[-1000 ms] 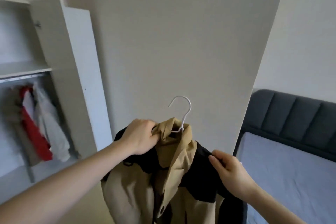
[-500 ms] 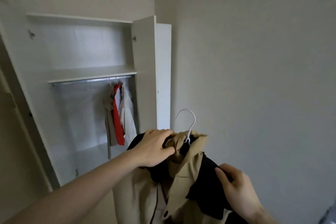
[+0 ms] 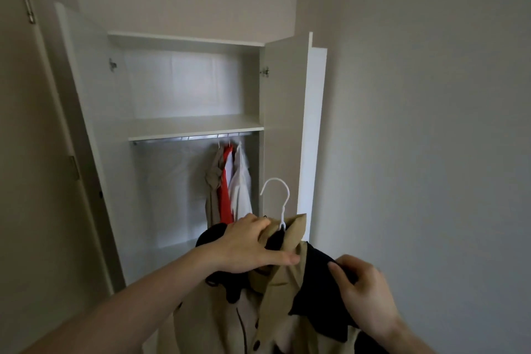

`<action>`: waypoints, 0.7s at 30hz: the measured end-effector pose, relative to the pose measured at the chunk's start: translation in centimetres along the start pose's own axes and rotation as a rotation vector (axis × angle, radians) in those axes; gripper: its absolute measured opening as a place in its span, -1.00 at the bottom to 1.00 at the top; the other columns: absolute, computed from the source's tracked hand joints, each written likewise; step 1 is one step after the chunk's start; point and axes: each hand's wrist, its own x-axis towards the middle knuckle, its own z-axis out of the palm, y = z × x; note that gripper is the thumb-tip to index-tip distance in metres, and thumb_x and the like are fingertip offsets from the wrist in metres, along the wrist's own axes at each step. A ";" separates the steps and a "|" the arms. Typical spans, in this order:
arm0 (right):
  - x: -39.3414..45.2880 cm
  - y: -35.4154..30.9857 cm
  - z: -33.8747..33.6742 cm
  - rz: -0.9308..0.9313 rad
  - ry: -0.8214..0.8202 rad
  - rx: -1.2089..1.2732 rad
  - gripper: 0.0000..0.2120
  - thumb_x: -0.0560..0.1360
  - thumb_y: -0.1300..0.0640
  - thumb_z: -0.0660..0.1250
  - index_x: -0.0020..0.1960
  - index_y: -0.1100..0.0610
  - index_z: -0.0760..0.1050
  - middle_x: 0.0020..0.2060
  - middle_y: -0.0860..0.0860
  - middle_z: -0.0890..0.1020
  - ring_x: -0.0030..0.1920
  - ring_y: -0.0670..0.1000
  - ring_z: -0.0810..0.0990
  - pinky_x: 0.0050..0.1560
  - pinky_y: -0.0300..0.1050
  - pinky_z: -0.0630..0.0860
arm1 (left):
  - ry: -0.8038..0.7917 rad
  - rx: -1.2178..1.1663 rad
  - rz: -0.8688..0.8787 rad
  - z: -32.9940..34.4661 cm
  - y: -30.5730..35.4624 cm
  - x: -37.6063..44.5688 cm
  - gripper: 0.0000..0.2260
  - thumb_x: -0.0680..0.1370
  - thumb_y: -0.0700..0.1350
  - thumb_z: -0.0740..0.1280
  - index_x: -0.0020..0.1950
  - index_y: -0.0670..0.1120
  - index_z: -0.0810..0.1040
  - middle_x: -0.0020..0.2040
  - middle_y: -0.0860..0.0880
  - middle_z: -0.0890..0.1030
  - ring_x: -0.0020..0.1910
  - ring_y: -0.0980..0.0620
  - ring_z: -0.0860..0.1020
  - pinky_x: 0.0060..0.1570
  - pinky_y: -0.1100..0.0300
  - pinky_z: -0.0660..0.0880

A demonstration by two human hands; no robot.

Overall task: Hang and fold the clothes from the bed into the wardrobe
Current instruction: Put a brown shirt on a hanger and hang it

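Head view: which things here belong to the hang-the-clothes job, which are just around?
In the job:
- beige and black jacket, gripped at the collar by the left hand, at the shoulder by the right hand
- white hanger inside the jacket
- wardrobe rail
- open wardrobe

Just around:
- three garments already hung
- room wall

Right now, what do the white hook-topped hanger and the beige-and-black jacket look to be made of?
White hook-topped hanger: probably plastic, or coated wire; thin, smooth and evenly white. Beige-and-black jacket: woven cloth, matte; it creases softly where the left hand grips its collar and the right hand pinches its black shoulder.
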 end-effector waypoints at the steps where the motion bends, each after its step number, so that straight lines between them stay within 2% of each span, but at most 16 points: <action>1: 0.9 -0.5 1.1 -0.007 -0.004 0.006 -0.72 0.58 0.09 0.41 -0.31 -0.02 0.56 -0.40 -0.15 0.62 -0.31 -0.13 0.61 -0.36 -0.32 0.43 | 0.044 0.013 -0.011 -0.3 -1.1 0.3 -0.27 0.14 0.70 0.31 0.11 0.27 0.46 0.06 0.24 0.42 0.07 0.17 0.46 0.08 0.14 0.50; 3: 2.6 -1.3 3.1 -0.026 -0.019 0.018 -0.71 0.59 0.08 0.40 -0.31 -0.05 0.56 -0.38 -0.18 0.63 -0.29 -0.16 0.62 -0.36 -0.35 0.43 | 0.164 0.020 -0.005 -1.0 -3.2 1.2 -0.35 0.15 0.63 0.39 0.04 0.25 0.49 0.02 0.22 0.45 0.01 0.17 0.49 -0.01 0.19 0.50; 5: 4.5 -2.0 4.8 -0.037 -0.048 0.033 -0.72 0.60 0.06 0.40 -0.30 -0.06 0.57 -0.36 -0.18 0.64 -0.27 -0.16 0.63 -0.36 -0.36 0.44 | 0.278 0.019 0.007 -1.8 -4.9 2.3 -0.63 0.27 0.35 0.48 -0.12 0.18 0.49 -0.07 0.19 0.49 -0.10 0.14 0.52 -0.12 0.16 0.49; 7: 6.3 -2.4 6.1 -0.043 -0.092 0.070 -0.74 0.60 0.02 0.38 -0.26 -0.08 0.61 -0.33 -0.18 0.65 -0.23 -0.18 0.64 -0.34 -0.38 0.47 | 0.354 0.016 0.009 -2.9 -6.5 3.6 -0.84 0.38 0.13 0.44 -0.24 0.18 0.47 -0.17 0.16 0.51 -0.21 0.15 0.51 -0.23 0.18 0.40; 10: 9.1 -2.5 7.8 -0.019 -0.185 0.144 -0.78 0.62 -0.04 0.35 -0.20 -0.15 0.61 -0.30 -0.15 0.66 -0.23 -0.19 0.64 -0.34 -0.40 0.49 | 0.413 0.061 0.045 -4.5 -8.7 6.0 -0.70 0.49 -0.02 0.39 -0.38 0.23 0.40 -0.34 0.17 0.49 -0.32 0.19 0.47 -0.33 0.25 0.27; 12: 11.3 -2.0 9.2 0.012 -0.248 0.183 -0.78 0.63 -0.06 0.34 -0.19 -0.16 0.59 -0.30 -0.12 0.65 -0.26 -0.17 0.64 -0.35 -0.37 0.49 | 0.422 0.084 0.063 -5.3 -10.2 7.9 -0.66 0.52 -0.07 0.38 -0.40 0.23 0.41 -0.39 0.16 0.48 -0.35 0.18 0.47 -0.37 0.31 0.24; 16: 16.0 -0.9 12.2 0.073 -0.385 0.246 -0.74 0.64 -0.11 0.30 -0.15 -0.03 0.58 -0.28 -0.02 0.63 -0.26 -0.06 0.65 -0.25 -0.26 0.50 | 0.432 0.115 0.035 -6.1 -13.1 12.2 -0.74 0.55 -0.15 0.37 -0.31 0.12 0.49 -0.28 0.09 0.57 -0.28 0.10 0.52 -0.31 0.10 0.45; 18: 18.5 -0.5 13.7 0.092 -0.414 0.319 -0.73 0.65 -0.04 0.30 -0.12 0.11 0.56 -0.26 0.10 0.60 -0.26 0.01 0.62 -0.18 -0.16 0.50 | 0.471 0.109 0.028 -6.2 -14.6 14.5 -0.71 0.57 -0.16 0.38 -0.27 0.17 0.50 -0.25 0.13 0.56 -0.25 0.13 0.52 -0.27 0.22 0.40; 21: 22.1 0.0 15.7 0.139 -0.469 0.385 -0.72 0.66 -0.02 0.29 -0.08 0.17 0.55 -0.19 0.18 0.60 -0.20 0.03 0.63 -0.13 -0.17 0.51 | 0.510 0.122 0.012 -6.4 -16.7 18.1 -0.77 0.60 -0.14 0.37 -0.20 0.16 0.58 -0.24 0.17 0.55 -0.24 0.19 0.52 -0.20 0.43 0.37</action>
